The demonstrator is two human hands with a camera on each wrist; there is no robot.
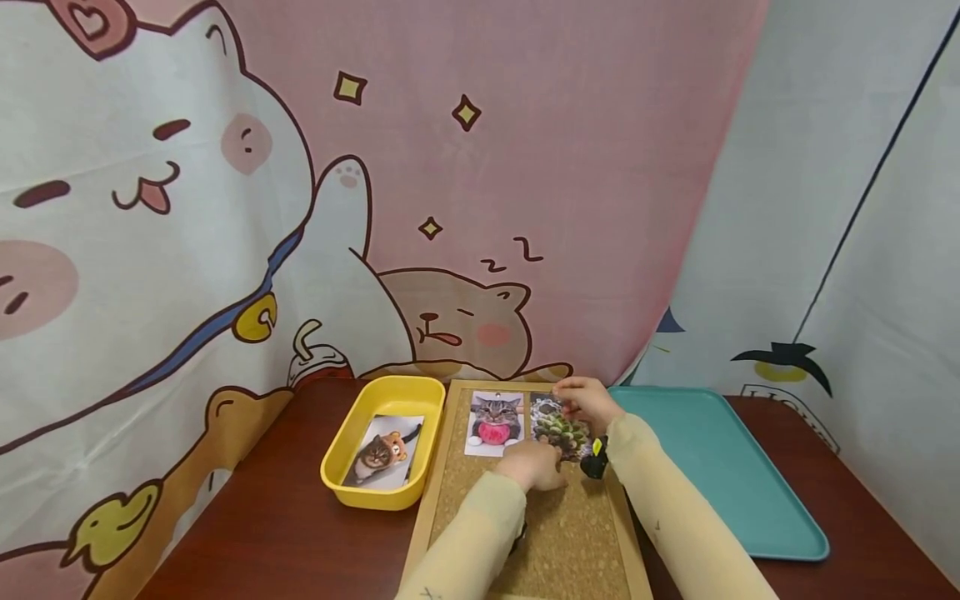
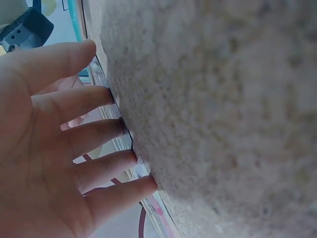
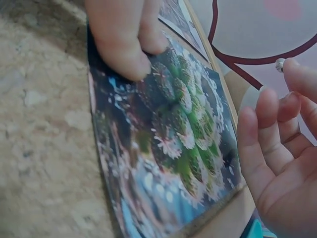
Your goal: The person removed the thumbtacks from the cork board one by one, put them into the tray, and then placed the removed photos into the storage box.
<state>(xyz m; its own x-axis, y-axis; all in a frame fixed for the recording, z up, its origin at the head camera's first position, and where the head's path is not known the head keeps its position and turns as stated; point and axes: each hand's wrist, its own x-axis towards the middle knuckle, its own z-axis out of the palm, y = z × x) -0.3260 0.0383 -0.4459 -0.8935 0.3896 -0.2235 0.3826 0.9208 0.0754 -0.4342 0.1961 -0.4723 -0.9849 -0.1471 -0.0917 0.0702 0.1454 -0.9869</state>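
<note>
While our left hand (image 1: 534,465) sits on the low edge of the plant photo (image 1: 558,429), its fingers are spread and nearly straight; it grips nothing and just presses, most likely so the paper won't slide. Our right hand (image 1: 588,406) is by the top edge, and its fingertips seem to pinch 1 small shiny pin (image 3: 280,65), maybe by its end so the point is free. Under the pinch lies the board (image 1: 555,533). Left of the pinch, the cat photo (image 1: 495,425) lies next to the plant photo, so the 2 make a row. Farther left, the bin (image 1: 375,500) keeps another photo (image 1: 384,454) together in reach. Right of the pinch, the tray (image 1: 720,450) is close too.
</note>
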